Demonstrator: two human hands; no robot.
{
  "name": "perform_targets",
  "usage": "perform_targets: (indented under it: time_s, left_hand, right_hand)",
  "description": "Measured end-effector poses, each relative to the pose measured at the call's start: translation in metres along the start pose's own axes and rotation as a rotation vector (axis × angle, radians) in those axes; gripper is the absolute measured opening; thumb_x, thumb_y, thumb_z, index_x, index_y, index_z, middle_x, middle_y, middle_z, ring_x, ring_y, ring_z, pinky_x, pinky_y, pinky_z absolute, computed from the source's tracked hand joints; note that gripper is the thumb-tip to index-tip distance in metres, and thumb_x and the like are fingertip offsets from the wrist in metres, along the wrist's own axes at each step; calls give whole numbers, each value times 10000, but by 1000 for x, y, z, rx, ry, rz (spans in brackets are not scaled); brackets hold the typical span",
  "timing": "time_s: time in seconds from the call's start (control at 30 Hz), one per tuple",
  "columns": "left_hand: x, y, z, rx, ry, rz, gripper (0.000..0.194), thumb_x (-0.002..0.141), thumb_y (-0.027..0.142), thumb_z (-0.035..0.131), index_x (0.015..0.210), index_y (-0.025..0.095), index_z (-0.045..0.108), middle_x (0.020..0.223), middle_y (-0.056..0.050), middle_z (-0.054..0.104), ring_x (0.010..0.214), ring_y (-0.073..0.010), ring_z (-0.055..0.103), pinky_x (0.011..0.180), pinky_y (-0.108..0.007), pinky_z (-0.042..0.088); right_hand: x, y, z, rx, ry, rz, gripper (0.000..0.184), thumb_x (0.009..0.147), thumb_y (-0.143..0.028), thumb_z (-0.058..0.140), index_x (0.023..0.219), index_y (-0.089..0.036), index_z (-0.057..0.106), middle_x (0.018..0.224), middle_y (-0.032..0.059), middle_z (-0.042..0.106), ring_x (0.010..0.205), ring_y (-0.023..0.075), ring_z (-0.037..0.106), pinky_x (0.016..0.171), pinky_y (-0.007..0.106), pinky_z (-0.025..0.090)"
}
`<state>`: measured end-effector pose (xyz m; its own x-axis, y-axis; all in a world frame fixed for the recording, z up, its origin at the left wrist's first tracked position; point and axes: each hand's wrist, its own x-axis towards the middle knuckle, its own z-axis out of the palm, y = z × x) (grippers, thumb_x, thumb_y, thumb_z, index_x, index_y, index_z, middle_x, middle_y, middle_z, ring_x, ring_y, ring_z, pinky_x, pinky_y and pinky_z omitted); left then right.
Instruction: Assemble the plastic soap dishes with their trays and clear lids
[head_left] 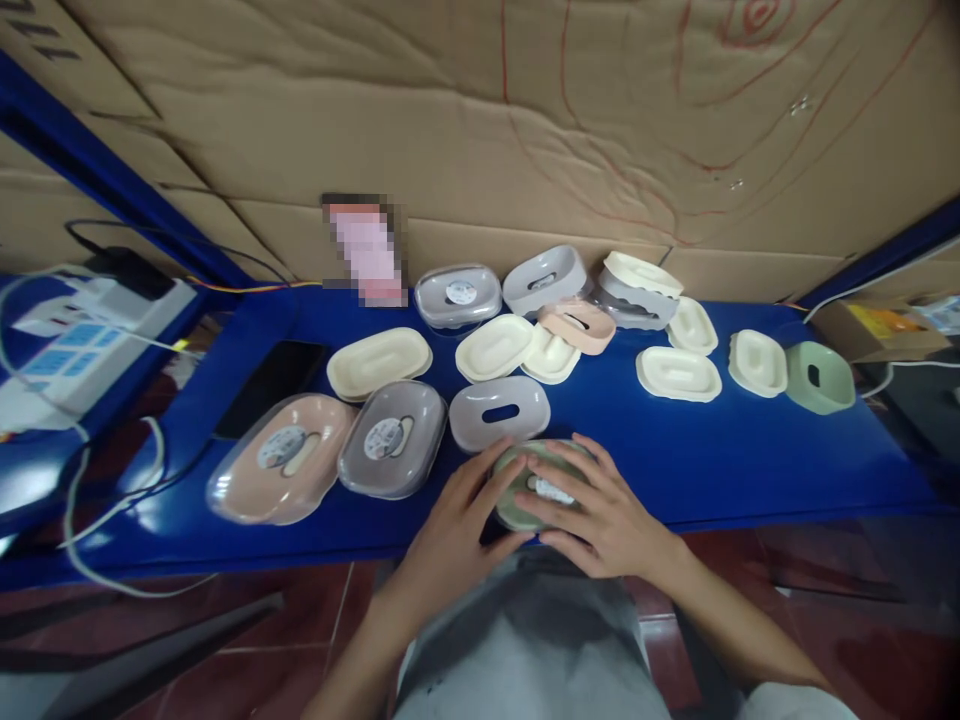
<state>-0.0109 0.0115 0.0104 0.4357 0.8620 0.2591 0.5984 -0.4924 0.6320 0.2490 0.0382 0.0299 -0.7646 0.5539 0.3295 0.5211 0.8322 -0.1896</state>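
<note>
Close to the front edge of the blue table lies a green soap dish (517, 505) with a white label. My left hand (474, 500) curls around its left side, fingertips on the top. From the right, my right hand (596, 505) spreads its fingers over the top and label, its thumb at the near edge. Both hands hold the dish, and they cover much of it. Just beyond is a grey dish (474, 412) with an oval slot. To the left sit a grey lidded dish (420, 445) and a pink lidded dish (319, 480), both labelled.
Cream trays (380, 362) and grey and pink dishes are scattered along the back of the table (600, 455). A green dish (829, 375) stands at the right. A dark phone (271, 385), white cables and a power strip (67, 360) are on the left. Cardboard (450, 120) rises behind.
</note>
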Motion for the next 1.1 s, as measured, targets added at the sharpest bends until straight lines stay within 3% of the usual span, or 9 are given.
perform_targets:
  time_s: [0.23, 0.4, 0.8, 0.97, 1.1]
  left_hand:
    - [1, 4, 0, 102, -46, -1, 769, 1033, 347, 669, 1687, 360, 265, 1713, -101, 400, 1554, -314, 440, 1198, -508, 497]
    - [1, 6, 1, 124, -32, 24, 737, 1018, 402, 691, 1657, 343, 328, 1693, -117, 428, 1527, -329, 474, 1174, -537, 515]
    - [3, 11, 10, 128, 48, 13, 751, 983, 484, 720, 1625, 312, 371, 1672, -145, 450, 1462, -344, 542, 1117, -547, 565]
    - [6, 12, 5, 79, -17, 25, 822, 934, 565, 747, 1620, 306, 375, 1649, -125, 488, 1472, -334, 532, 1154, -552, 543]
    - [5, 11, 5, 57, -29, 21, 773, 936, 517, 766, 1593, 314, 413, 1666, -109, 471, 1497, -329, 511, 1163, -545, 540]
  right_hand:
    - [-8, 11, -3, -32, 35, -47, 520, 1049, -441, 645, 1548, -334, 548, 1641, 18, 532, 1583, 299, 373, 1332, 622, 236]
    - [-13, 17, -2, -33, 34, -52, 613, 1027, -510, 678, 1563, -251, 534, 1583, 69, 593, 1575, 282, 388, 1346, 583, 226]
    - [-13, 19, -3, 2, 67, -20, 647, 1005, -595, 671, 1547, -263, 550, 1527, 104, 638, 1518, 294, 477, 1247, 558, 399]
    - [-17, 19, 0, 63, 126, -13, 677, 1007, -597, 671, 1564, -240, 528, 1514, 134, 641, 1497, 302, 510, 1149, 524, 512]
    - [-21, 15, -2, -34, 97, -59, 695, 973, -623, 701, 1535, -236, 567, 1519, 147, 632, 1511, 330, 488, 1220, 591, 447]
